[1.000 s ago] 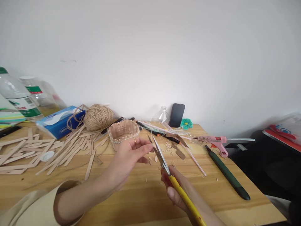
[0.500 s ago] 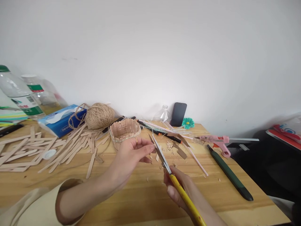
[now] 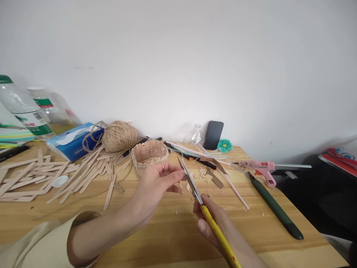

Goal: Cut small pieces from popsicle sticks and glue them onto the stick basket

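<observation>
My left hand (image 3: 156,186) reaches in from the lower left, fingers pinched on a small wooden piece (image 3: 181,178) right at the scissor blades. My right hand (image 3: 214,223) grips the yellow-handled scissors (image 3: 206,216), whose silver blades point up and left and stand slightly apart around the piece. Small wood chips (image 3: 202,172) lie on the wooden table (image 3: 156,238) just behind the blades. A little basket made of sticks (image 3: 149,153) stands behind my left hand.
Many wooden craft sticks (image 3: 69,175) are scattered at the left, with a twine ball (image 3: 119,136), a blue tissue pack (image 3: 74,140) and plastic bottles (image 3: 22,109). A phone (image 3: 213,134), pink glue gun (image 3: 259,167) and dark green tool (image 3: 275,208) lie right.
Both hands and the scissors hold nearly the same pose. The view has shifted slightly, so the table things sit a little further right in the picture.
</observation>
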Available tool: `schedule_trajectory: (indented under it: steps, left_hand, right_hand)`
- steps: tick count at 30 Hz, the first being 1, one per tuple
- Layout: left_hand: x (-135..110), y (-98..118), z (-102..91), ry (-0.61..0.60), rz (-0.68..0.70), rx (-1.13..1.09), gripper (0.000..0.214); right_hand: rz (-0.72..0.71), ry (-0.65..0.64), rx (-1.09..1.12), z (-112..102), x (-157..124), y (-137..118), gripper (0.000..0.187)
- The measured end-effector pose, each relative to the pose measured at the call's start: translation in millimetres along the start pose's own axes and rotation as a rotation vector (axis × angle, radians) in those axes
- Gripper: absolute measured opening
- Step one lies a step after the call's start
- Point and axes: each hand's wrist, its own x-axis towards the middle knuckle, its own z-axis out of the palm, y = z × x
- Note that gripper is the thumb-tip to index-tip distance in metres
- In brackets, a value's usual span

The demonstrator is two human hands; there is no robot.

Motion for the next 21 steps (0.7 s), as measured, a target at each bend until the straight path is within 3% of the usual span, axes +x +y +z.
schedule_trajectory:
  steps: [15, 21]
  left_hand:
    - [-0.2, 1.9, -2.9, -0.01, -0.025, 0.014, 0.009]
    - [0.7, 2.3, -1.5, 0.02, -0.06, 0.002, 0.008]
  right_hand:
    - [-0.009, 0.022, 0.004, -3.1, 2.2, -0.7, 0.058]
    - [0.061, 0.042, -0.04, -4.1, 1.9, -7.0, 0.063]
